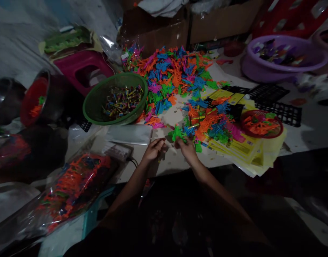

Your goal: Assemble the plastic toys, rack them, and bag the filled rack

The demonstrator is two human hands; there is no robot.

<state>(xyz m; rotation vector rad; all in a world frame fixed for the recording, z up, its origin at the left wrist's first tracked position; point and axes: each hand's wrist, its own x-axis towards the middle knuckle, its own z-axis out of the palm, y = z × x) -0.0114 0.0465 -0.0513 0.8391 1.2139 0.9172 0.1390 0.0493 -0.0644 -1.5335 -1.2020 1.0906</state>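
Observation:
My right hand (pixel 187 147) pinches a bright green plastic piece (pixel 177 133) near the table's front edge. The piece is flat with thin projecting parts; what it depicts is too dim to tell. Just to the left, my left hand (pixel 153 149) has its thumb and fingers closed together, and whatever lies between them is too small and dark to name. Beyond both hands spreads a large heap of orange, blue, green and pink plastic pieces (pixel 177 73). A smaller pile of such pieces (pixel 210 121), with striped sticks among them, lies beside my right hand.
A green basin (pixel 89 109) of small striped sticks stands at left, behind clear plastic bags (pixel 129 134). Yellow printed sheets (pixel 249 151) lie under a red basket (pixel 278 132) at right. A purple basin (pixel 249 69) stands farther back. A filled plastic bag (pixel 72 189) sits at lower left.

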